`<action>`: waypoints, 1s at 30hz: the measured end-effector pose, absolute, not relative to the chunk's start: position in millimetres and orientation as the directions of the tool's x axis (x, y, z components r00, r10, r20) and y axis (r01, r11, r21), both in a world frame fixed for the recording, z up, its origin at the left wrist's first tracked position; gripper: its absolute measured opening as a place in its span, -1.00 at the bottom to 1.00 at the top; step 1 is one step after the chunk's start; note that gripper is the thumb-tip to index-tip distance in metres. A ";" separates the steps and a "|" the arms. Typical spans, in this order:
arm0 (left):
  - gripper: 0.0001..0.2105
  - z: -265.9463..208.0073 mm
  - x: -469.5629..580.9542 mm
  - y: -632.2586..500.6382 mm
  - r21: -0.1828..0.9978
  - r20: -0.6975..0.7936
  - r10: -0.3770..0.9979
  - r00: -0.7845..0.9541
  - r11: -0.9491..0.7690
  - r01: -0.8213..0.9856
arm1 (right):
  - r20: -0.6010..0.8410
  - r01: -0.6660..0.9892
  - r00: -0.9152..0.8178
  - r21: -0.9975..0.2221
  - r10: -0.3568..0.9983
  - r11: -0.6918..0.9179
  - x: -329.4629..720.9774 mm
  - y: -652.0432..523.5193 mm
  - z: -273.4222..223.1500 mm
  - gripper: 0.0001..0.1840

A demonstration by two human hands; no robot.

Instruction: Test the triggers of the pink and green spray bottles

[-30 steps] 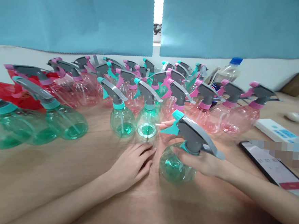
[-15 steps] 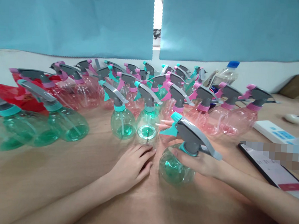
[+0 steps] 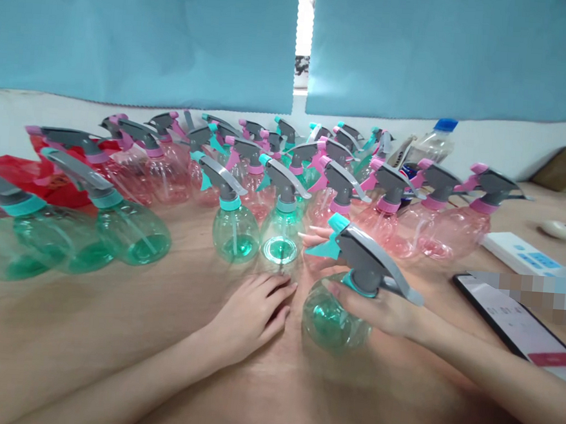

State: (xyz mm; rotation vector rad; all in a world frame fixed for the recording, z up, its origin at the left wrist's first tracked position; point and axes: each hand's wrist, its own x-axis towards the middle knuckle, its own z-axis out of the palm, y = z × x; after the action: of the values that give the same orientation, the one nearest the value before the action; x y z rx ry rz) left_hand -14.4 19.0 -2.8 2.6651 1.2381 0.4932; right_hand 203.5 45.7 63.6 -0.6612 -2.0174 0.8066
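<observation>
My right hand [image 3: 387,310] is wrapped round the upper part of a green spray bottle [image 3: 331,322], below its grey and turquoise trigger head [image 3: 369,260]. The bottle is upright; some of my fingers stick out behind it. My left hand [image 3: 259,307] lies flat on the table, palm down, fingers stretched out, holding nothing. Just beyond its fingertips stand two green spray bottles, one on the left [image 3: 235,234] and one on the right [image 3: 282,238].
Rows of pink and green spray bottles [image 3: 167,171] fill the back. More green bottles [image 3: 133,237] and a red plastic bag [image 3: 9,173] are at left. On the right lie a phone [image 3: 512,325], a white box [image 3: 520,251] and a mouse [image 3: 558,229]. A blue-capped bottle [image 3: 433,145] stands behind.
The whole view has shifted slightly, with the background a little further right. Both hands and the held spray bottle keep nearly the same pose.
</observation>
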 end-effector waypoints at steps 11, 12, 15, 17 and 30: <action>-0.68 -3.3 -14.6 19.7 0.277 0.234 0.760 0.607 -0.650 0.708 | 0.452 0.117 -0.491 -0.813 0.745 0.571 205.0 46.0 58.7 -0.52; -0.68 -2.8 -14.4 19.6 0.275 0.231 0.761 0.607 -0.649 0.709 | 0.446 0.116 -0.495 -0.817 0.746 0.565 204.9 45.6 59.7 -0.53; -0.68 -1.2 -13.9 19.4 0.273 0.228 0.759 0.609 -0.651 0.709 | 0.432 0.123 -0.507 -0.820 0.746 0.559 205.0 44.5 62.8 -0.55; -0.67 -0.8 -13.9 19.4 0.271 0.225 0.759 0.611 -0.651 0.709 | 0.429 0.121 -0.515 -0.821 0.742 0.558 204.9 44.6 64.1 -0.56; -0.67 -2.0 -14.9 20.1 0.287 0.250 0.755 0.606 -0.656 0.698 | 0.456 0.143 -0.509 -0.791 0.730 0.594 201.1 43.2 78.3 -0.80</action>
State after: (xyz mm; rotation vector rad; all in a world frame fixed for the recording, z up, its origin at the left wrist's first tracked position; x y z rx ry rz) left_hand -14.9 20.1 -2.0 2.6693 1.2172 0.5278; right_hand 201.1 43.2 78.3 -0.6932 -1.9936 0.8965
